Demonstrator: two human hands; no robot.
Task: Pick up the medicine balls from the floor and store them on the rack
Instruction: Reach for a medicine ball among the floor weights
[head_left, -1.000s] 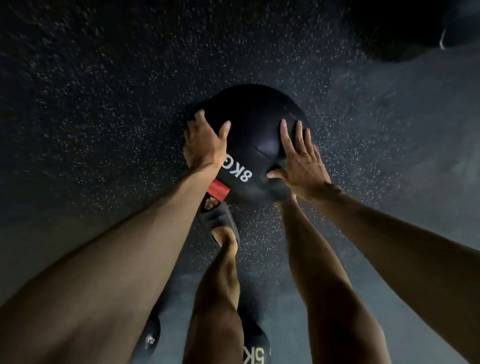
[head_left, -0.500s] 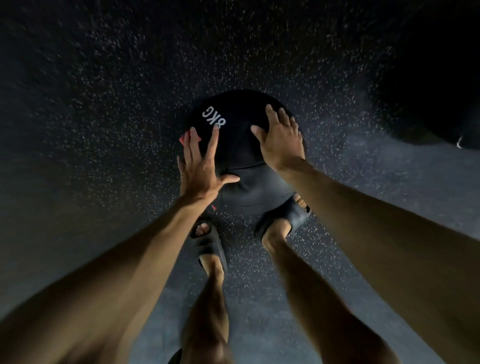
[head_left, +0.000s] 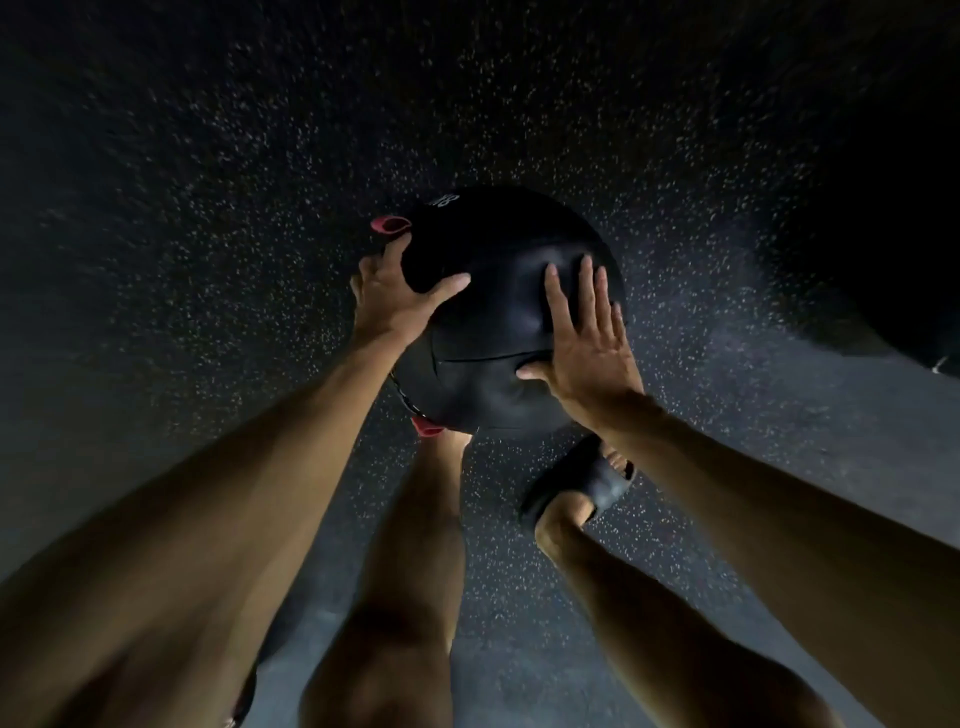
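Right, your left hand (head_left: 397, 299) cups the ball (head_left: 498, 317) from its left side, thumb across the front, while your right hand (head_left: 587, 343) presses flat, fingers spread, against its right: the ball sits squeezed between both.

White print on the medicine ball (head_left: 498, 322) curving out of sight over its top, left foot hiding beneath the ball, dark round mass (head_left: 883, 249) right of the ball running off-frame.

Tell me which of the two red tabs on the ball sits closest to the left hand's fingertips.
The upper red tab, at the medicine ball's top left edge, lies just above the left hand's fingertips. The lower red tab hangs under the ball, below the forearm.
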